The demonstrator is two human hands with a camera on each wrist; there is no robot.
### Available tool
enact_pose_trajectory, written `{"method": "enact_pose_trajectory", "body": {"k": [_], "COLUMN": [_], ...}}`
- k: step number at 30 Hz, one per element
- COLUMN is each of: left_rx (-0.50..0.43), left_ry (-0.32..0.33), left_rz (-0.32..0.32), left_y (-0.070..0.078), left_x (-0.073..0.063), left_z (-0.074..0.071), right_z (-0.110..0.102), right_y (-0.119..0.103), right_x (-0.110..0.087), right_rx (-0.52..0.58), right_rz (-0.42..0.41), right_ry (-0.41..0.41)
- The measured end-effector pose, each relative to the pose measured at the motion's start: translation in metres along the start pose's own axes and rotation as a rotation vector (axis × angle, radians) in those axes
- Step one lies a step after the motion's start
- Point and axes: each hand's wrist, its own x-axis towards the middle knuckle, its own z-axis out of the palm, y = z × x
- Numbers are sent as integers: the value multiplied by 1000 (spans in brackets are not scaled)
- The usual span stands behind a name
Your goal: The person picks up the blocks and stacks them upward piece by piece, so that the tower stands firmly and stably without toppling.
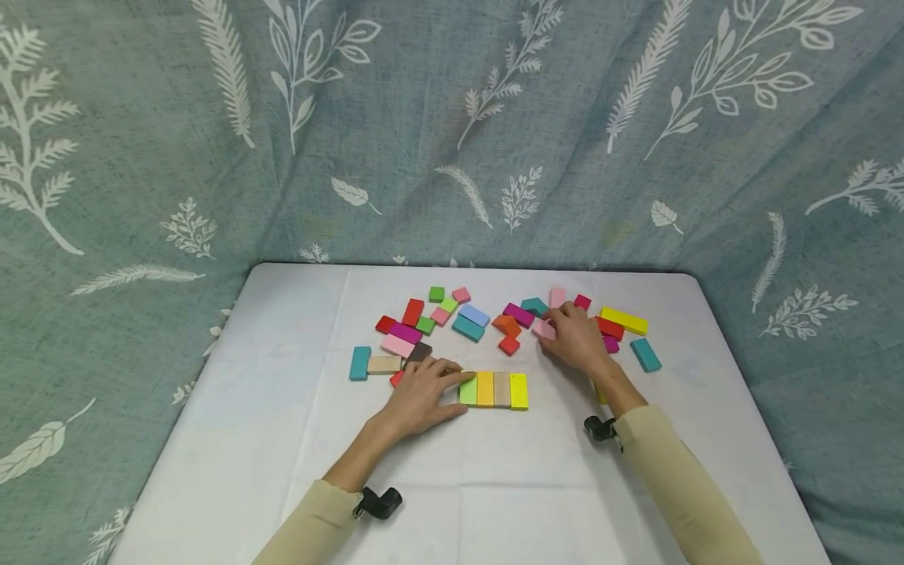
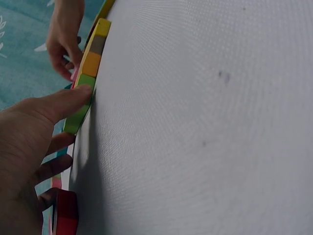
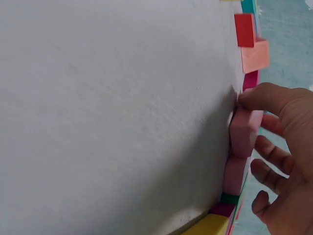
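A row of upright-edged coloured blocks lies side by side: light green (image 1: 469, 392), orange (image 1: 485, 390), tan (image 1: 502, 390) and yellow (image 1: 519, 391). My left hand (image 1: 422, 399) pinches the light green block at the row's left end, thumb at its near edge and index finger at its far side. Up and to the right, my right hand (image 1: 577, 339) grips a pink block (image 3: 242, 129), its thumb on the near end and the index finger behind. Beside that block sits another pink one (image 3: 235, 175). Under the left hand's fingers a red block (image 2: 66, 213) shows.
Loose blocks spread behind the row: teal (image 1: 360, 363), wooden (image 1: 384, 365) and several others on the left, an orange arch-like block (image 1: 506, 325) in the middle, long yellow (image 1: 625, 320) and teal (image 1: 646, 355) at right. A white cloth (image 1: 494, 486) covers the table; a patterned curtain (image 1: 424, 133) hangs behind.
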Motion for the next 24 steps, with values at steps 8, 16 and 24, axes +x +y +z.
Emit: {"method": "enact_pose_trajectory", "body": {"k": [8, 16, 24], "left_rx": [1, 12, 13], "left_ry": [1, -18, -24], "left_rz": [1, 0, 1], "left_y": [-1, -3, -2], "left_x": [0, -1, 0], "left_z": [1, -1, 0], "right_z": [-6, -6, 15], "right_y": [-25, -73, -87], "right_x": [-15, -21, -11], "right_rx": [97, 287, 210], "right_rz": [-128, -289, -389], "right_ry": [48, -212, -303]}}
